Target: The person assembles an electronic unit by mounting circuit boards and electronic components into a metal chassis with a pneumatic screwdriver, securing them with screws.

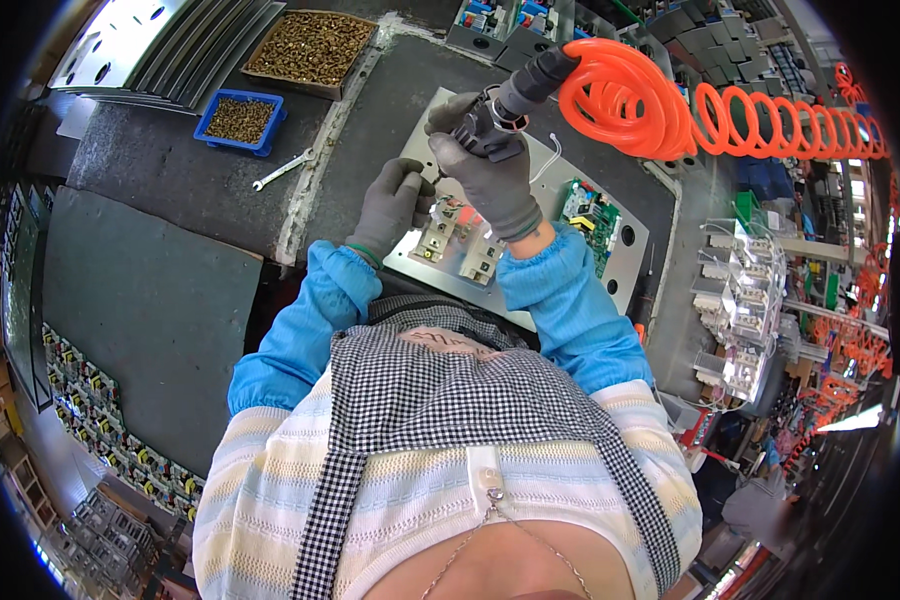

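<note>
My right hand (490,180), in a grey glove, is wrapped round a black air-powered driver (532,88) fed by a coiled orange hose (625,105). My left hand (392,205), also gloved, is closed just left of it, thumb and fingers pinched together. Whatever lies in that pinch is too small to make out. Both hands are above a flat metal mounting plate (625,262). Under them on the plate sit beige terminal-like parts (440,240) with metal contacts. A green circuit board (592,222) is on the plate's right, and a thin white cable (550,158) lies near its far edge.
At the far left, a blue tray (255,147) and a cardboard box (245,65) hold brass-coloured hardware. A wrench (283,170) lies nearby, beside stacked metal panels (185,50). Circuit boards (120,430) line the lower left. White parts (745,310) stand to the right.
</note>
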{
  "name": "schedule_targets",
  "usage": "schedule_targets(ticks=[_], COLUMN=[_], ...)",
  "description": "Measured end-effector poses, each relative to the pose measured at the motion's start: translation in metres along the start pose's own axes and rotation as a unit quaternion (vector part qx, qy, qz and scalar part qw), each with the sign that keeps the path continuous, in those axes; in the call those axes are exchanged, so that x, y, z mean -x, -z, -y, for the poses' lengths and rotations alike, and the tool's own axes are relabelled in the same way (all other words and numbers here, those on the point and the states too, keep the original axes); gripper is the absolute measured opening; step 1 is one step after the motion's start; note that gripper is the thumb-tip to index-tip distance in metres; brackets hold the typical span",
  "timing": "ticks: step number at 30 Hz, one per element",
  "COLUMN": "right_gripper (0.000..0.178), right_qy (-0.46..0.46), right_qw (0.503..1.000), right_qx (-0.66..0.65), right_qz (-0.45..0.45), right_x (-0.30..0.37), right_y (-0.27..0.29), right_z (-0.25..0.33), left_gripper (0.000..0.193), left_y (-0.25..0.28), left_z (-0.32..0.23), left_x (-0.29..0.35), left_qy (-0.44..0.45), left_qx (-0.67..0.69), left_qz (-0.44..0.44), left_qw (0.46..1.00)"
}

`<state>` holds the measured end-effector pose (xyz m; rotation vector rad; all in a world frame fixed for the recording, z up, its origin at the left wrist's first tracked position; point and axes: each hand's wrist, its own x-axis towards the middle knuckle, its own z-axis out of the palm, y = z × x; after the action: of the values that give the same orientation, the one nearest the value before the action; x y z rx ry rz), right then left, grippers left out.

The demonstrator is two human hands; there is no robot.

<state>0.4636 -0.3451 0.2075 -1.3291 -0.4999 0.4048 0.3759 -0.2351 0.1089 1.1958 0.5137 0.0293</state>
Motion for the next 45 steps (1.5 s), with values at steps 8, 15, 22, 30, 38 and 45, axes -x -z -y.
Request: schedule_targets(ticks=[8, 15, 22, 30, 38, 45], right_gripper=[0.035, 0.032, 0.029, 0.024, 0.026, 0.032], right_qy=[0.108, 0.18, 0.156, 0.101, 0.143, 0.121], right_qw=[0.988, 0.976, 0.974, 0.958, 0.949, 0.957], right_qx=[-0.109, -0.105, -0.1, -0.129, -0.148, -0.158], right_qz=[-0.008, -0.069, -0.128, -0.237, -0.24, -0.212], right_x=[-0.003, -0.003, 0.001, 0.003, 0.013, 0.025], right_y=[0.005, 0.004, 0.001, 0.009, 0.017, 0.034], right_z=[0.04, 0.036, 0.034, 0.033, 0.033, 0.045], left_gripper=[0.027, 0.032, 0.033, 0.035, 0.038, 0.033], left_y=[0.015, 0.022, 0.024, 0.014, 0.018, 0.013], left_z=[-0.008, -0.008, -0.006, -0.007, -0.005, -0.008], left_x=[-0.008, -0.011, -0.011, -0.007, -0.005, -0.001], left_qy=[0.042, 0.042, 0.029, 0.022, 0.015, 0.025], left_qx=[0.115, 0.167, 0.169, 0.155, 0.135, 0.1], left_qz=[0.001, 0.023, 0.026, 0.001, 0.046, 0.1], left_qw=[0.992, 0.985, 0.985, 0.988, 0.99, 0.99])
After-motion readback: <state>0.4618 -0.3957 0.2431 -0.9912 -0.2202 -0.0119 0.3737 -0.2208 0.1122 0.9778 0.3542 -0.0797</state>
